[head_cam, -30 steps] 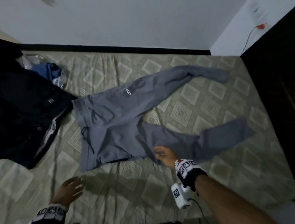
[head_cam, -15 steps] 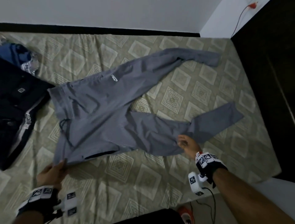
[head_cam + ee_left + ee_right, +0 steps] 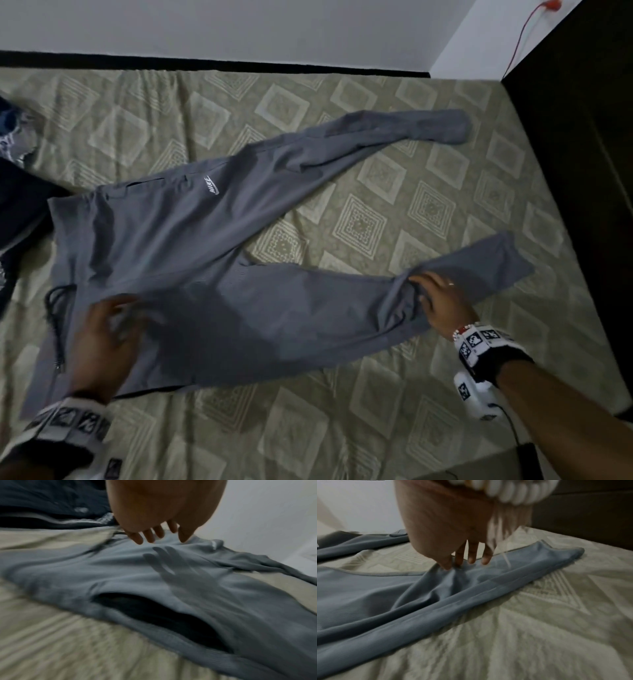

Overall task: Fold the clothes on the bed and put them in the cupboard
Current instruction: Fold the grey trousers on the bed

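Both hands are placed on the grey trousers (image 3: 191, 274): the right hand (image 3: 442, 301) pinches the nearer leg, while the left hand (image 3: 102, 339) hovers spread, holding nothing. Uneven pulling could bunch the leg and skew the fold. Spread across the bed (image 3: 394, 404) mid-frame, the trousers are splayed, creased, white-logoed.

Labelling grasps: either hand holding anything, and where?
Right hand pinches the grey jogger trousers at the near leg's lower part. Left hand hovers open, holding nothing.
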